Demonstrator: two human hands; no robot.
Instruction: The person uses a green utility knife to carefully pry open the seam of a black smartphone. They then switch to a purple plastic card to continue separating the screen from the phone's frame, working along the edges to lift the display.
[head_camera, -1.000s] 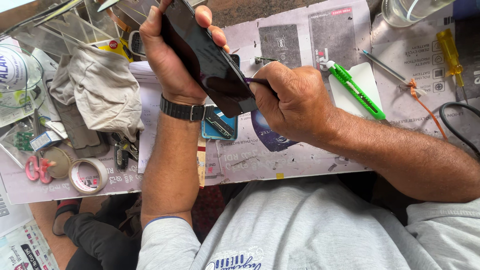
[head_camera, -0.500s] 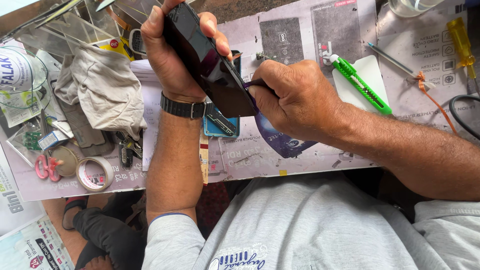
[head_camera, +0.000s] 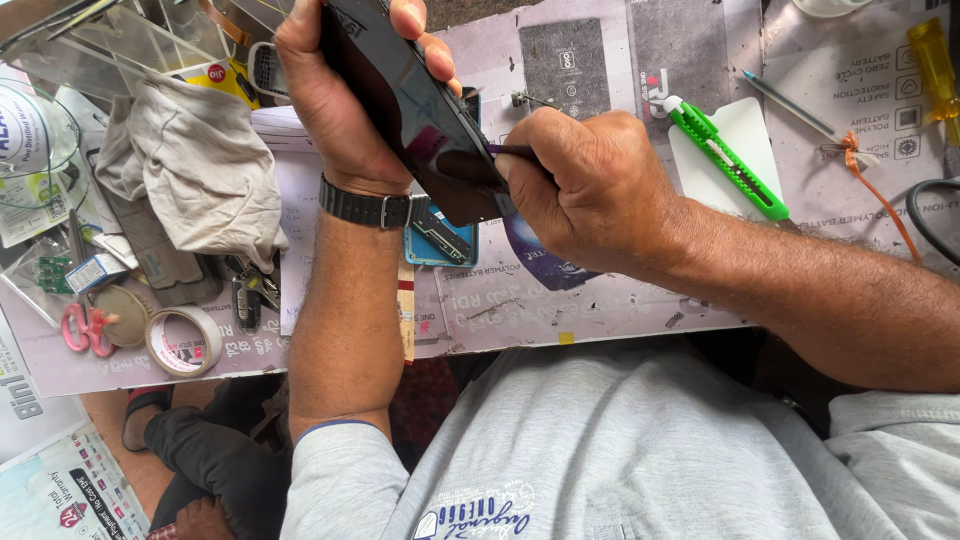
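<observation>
The left hand (head_camera: 345, 95) is still gripping the dark phone (head_camera: 415, 110), now tilted further toward twelve o'clock, while the right hand (head_camera: 590, 185) keeps pinching a thin tool (head_camera: 510, 152) against its three o'clock edge, suggesting the prying is progressing.

Black phone (head_camera: 415, 110), green cutter (head_camera: 728, 160) (white tip), pink scissors (head_camera: 82, 330).

View: your head cam, single | Faces: steeply down past your chest | Range: close over bench (head_camera: 620, 300) | Overlap: none
</observation>
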